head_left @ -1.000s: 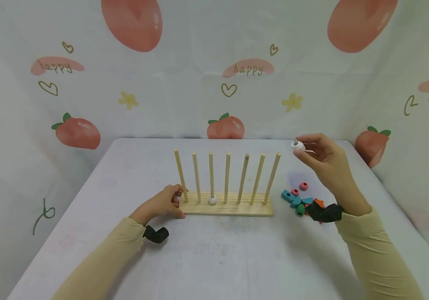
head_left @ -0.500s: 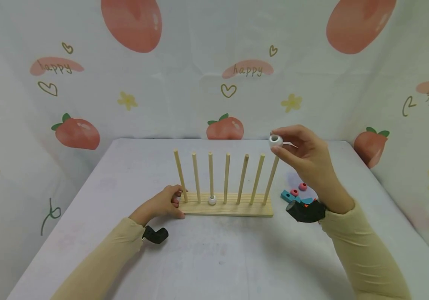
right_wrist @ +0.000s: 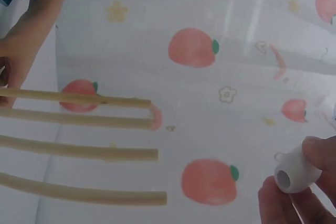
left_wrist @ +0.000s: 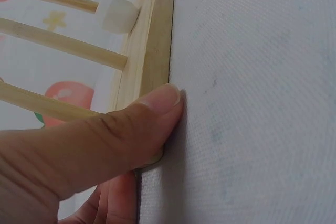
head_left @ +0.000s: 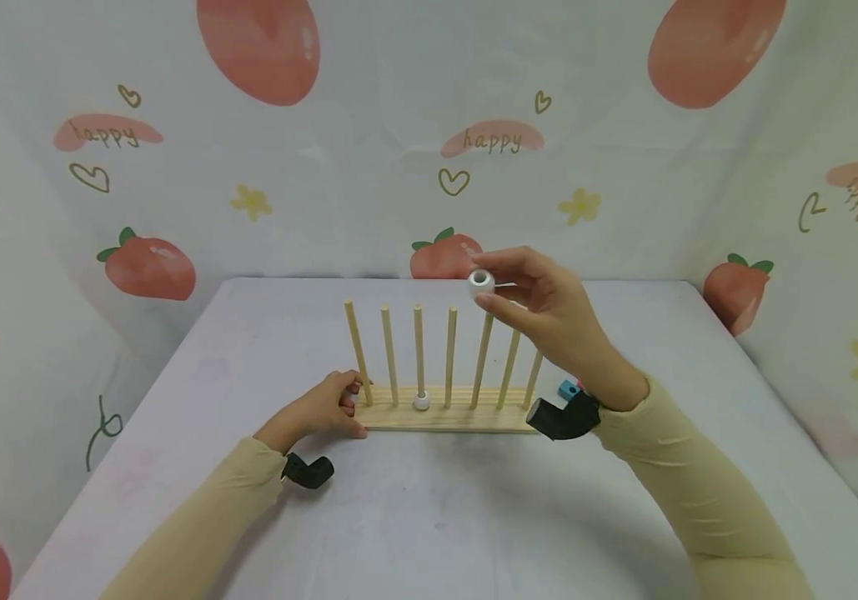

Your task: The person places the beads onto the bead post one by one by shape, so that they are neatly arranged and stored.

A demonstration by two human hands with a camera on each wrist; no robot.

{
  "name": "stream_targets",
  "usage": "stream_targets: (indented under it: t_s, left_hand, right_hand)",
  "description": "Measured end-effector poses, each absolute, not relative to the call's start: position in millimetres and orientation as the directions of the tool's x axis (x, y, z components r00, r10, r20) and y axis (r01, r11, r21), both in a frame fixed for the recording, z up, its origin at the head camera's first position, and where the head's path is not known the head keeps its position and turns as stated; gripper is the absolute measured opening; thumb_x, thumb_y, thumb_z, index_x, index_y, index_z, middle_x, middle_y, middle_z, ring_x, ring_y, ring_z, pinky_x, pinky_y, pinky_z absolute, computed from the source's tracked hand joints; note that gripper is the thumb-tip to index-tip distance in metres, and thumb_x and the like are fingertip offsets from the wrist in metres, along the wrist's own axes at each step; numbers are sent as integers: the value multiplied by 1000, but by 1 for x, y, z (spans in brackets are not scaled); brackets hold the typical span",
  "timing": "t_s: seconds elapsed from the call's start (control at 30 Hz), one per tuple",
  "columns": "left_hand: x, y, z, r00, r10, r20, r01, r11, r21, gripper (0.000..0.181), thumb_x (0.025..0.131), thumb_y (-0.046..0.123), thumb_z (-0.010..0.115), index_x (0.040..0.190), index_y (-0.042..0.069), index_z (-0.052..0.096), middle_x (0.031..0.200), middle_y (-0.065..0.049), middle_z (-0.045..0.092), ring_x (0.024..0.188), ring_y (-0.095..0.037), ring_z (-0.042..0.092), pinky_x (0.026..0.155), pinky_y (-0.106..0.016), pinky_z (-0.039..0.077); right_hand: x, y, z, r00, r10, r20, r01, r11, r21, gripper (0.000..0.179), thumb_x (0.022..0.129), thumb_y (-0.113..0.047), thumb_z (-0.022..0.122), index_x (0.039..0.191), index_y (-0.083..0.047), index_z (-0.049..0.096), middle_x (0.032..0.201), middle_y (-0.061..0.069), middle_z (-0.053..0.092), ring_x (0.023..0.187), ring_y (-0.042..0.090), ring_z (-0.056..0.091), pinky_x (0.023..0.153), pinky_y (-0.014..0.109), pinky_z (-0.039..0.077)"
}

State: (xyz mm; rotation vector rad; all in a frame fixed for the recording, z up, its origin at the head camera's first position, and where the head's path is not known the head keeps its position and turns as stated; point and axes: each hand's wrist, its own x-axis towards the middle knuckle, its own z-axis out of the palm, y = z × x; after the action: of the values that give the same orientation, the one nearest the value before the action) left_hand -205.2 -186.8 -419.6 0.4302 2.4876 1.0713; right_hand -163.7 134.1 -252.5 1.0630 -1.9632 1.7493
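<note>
A white bead (head_left: 482,283) with a hole through it is pinched between the thumb and fingers of my right hand (head_left: 544,304). The hand is raised over the right half of a wooden peg rack (head_left: 439,419), near the top of the third peg from the right. My left hand (head_left: 323,408) grips the rack's left end, its thumb (left_wrist: 157,100) along the front edge in the left wrist view. Several upright pegs stand in a row on the rack. Another white bead (head_left: 422,401) sits at the foot of the third peg (head_left: 419,350) from the left.
To the right of the rack a blue block (head_left: 568,389) with a hole lies on the white table (head_left: 398,517), and my right wrist hides other pieces there. A cloth backdrop (head_left: 338,167) with fruit prints hangs behind the table.
My right hand has carried the white bead leftward, from above the loose pieces at the right to over the rack. My left hand has kept its grip on the rack's end.
</note>
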Motion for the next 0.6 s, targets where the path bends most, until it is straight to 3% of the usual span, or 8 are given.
stream_targets:
  t_s: [0.33, 0.6]
  left_hand:
    - [-205, -189, -421, -870, 443, -217, 149, 655, 741, 74, 64, 6, 89, 127, 0, 51, 109, -17, 43, 88, -20, 48, 77, -29, 44]
    - [-206, -189, -422, -874, 427, -233, 130, 667, 734, 70, 64, 8, 90, 122, 0, 50, 109, -15, 42, 90, -21, 47, 78, -30, 43]
  right_hand:
    - [-176, 114, -248, -683, -370, 629, -673, -14, -739, 28, 83, 12, 67, 110, 9, 59, 110, 1, 62, 98, 15, 61, 88, 31, 53]
    - [-195, 102, -249, -669, -439, 600, -679, 32, -733, 29, 88, 5, 65, 116, 5, 59, 118, 16, 61, 101, 16, 61, 91, 31, 51]
